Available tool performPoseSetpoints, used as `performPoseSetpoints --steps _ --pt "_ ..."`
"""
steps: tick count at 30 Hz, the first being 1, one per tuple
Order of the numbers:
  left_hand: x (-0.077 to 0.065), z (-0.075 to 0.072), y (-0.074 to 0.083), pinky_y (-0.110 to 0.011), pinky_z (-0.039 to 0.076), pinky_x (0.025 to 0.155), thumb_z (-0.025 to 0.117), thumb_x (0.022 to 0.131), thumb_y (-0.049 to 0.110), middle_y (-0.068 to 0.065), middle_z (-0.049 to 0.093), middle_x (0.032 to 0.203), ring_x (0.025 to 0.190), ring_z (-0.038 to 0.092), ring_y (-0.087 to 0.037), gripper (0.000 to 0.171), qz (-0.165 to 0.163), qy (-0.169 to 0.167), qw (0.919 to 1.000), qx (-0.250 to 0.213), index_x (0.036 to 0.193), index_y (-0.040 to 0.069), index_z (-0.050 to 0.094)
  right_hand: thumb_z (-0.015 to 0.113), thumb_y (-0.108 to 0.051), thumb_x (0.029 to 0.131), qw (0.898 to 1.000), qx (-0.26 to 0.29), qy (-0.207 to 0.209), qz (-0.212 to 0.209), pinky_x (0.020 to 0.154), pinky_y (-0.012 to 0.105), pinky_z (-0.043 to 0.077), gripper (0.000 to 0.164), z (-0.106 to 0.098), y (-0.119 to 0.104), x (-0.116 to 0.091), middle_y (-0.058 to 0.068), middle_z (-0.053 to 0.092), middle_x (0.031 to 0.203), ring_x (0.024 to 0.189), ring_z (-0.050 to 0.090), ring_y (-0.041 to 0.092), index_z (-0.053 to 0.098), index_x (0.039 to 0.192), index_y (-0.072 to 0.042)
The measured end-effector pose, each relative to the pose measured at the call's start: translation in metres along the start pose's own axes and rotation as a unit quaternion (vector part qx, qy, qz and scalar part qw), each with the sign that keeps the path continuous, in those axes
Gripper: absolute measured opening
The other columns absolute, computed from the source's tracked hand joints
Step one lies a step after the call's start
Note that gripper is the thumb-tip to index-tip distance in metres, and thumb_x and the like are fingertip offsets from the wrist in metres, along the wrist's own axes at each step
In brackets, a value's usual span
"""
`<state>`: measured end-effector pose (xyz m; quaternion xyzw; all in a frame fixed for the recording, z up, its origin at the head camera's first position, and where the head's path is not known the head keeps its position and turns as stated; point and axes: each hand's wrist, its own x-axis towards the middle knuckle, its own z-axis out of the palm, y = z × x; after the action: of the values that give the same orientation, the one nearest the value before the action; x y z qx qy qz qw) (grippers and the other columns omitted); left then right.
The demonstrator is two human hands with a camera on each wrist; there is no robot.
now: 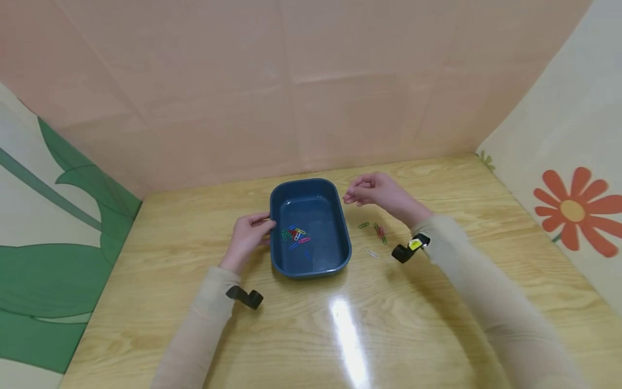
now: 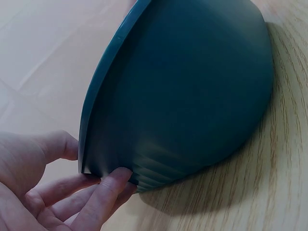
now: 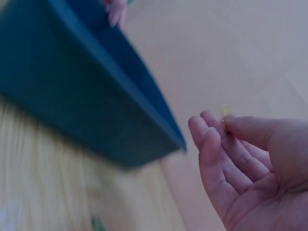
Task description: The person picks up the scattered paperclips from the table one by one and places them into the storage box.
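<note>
A dark blue rectangular tray (image 1: 320, 227) stands on the table with several coloured paper clips (image 1: 295, 234) lying in its left half. At the tray's left side my left hand (image 1: 247, 237) grips the rim, thumb over the edge and fingers against the outer wall, as the left wrist view also shows. My right hand (image 1: 371, 192) is just beyond the tray's right rim, raised above the table. Between its thumb and fingertips it pinches a yellow paper clip (image 3: 225, 118), plain in the right wrist view.
Right of the tray lie a green paper clip (image 1: 364, 225), a small cluster of red and green clips (image 1: 380, 233) and a white clip (image 1: 371, 253). A pink covered wall (image 1: 291, 97) rises behind the wooden table (image 1: 301, 335). Printed side walls stand left and right.
</note>
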<state>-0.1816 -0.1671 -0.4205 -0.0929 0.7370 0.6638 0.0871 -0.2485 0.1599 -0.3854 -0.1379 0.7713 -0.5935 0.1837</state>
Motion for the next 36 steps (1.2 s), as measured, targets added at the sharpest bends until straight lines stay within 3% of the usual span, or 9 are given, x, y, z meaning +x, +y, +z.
performPoseSetpoints --steps 4,9,17,23,27,36 --pt "0.000 0.000 0.001 -0.037 0.058 0.075 0.063 0.090 0.008 -0.021 0.064 0.116 0.096 0.065 -0.026 0.037 -0.002 0.000 1.0000 0.001 0.125 -0.002 0.060 0.061 -0.015 0.095 0.999 0.050 -0.013 0.008 0.085 0.043 0.054 0.030 0.020 -0.017 0.008 0.023 0.067 0.106 0.103 0.063 0.037 0.056 0.116 0.006" --pt "0.001 0.001 0.000 -0.035 0.058 0.072 0.064 0.089 0.008 -0.021 0.065 0.115 0.094 0.066 -0.026 0.037 0.004 0.001 1.0000 0.001 0.125 -0.002 0.060 0.060 -0.009 0.094 0.997 0.061 -0.027 0.024 0.088 0.051 0.050 0.028 0.048 -0.027 0.024 0.027 0.065 0.108 0.104 0.060 0.041 0.059 0.117 0.007" --pt "0.000 0.003 -0.001 -0.036 0.059 0.072 0.064 0.089 0.008 -0.020 0.066 0.112 0.095 0.065 -0.029 0.036 0.005 0.001 1.0000 0.003 0.124 -0.002 0.061 0.062 -0.006 0.093 0.999 0.003 -0.021 0.032 0.085 0.052 0.051 0.022 0.082 -0.030 0.046 0.023 0.069 0.098 0.098 0.062 0.044 0.064 0.108 0.009" --pt "0.000 0.004 -0.001 -0.039 0.059 0.072 0.065 0.089 0.008 -0.020 0.066 0.110 0.083 0.067 -0.019 0.035 0.007 0.005 1.0000 0.002 0.122 -0.002 0.062 0.058 -0.003 0.094 0.997 -0.039 -0.055 0.027 0.081 0.046 0.055 0.018 0.092 -0.031 0.047 0.020 0.070 0.096 0.094 0.065 0.040 0.065 0.106 0.008" --pt "0.001 0.005 -0.001 -0.039 0.058 0.073 0.065 0.089 0.007 -0.022 0.066 0.111 0.083 0.067 -0.020 0.036 0.009 0.004 0.9999 -0.003 0.123 -0.004 0.061 0.056 -0.002 0.094 0.995 -0.054 -0.074 0.023 0.075 0.039 0.058 0.020 0.093 -0.031 0.046 0.019 0.070 0.093 0.090 0.067 0.035 0.062 0.109 0.011" --pt "0.001 0.004 -0.001 -0.036 0.059 0.069 0.065 0.088 0.004 -0.026 0.064 0.112 0.082 0.067 -0.020 0.035 0.013 0.002 0.9996 -0.025 0.121 -0.004 0.062 0.054 -0.009 0.097 0.992 -0.067 -0.090 0.052 0.085 0.050 0.053 0.028 0.095 -0.034 0.044 0.026 0.066 0.108 0.100 0.062 0.040 0.058 0.119 0.009"
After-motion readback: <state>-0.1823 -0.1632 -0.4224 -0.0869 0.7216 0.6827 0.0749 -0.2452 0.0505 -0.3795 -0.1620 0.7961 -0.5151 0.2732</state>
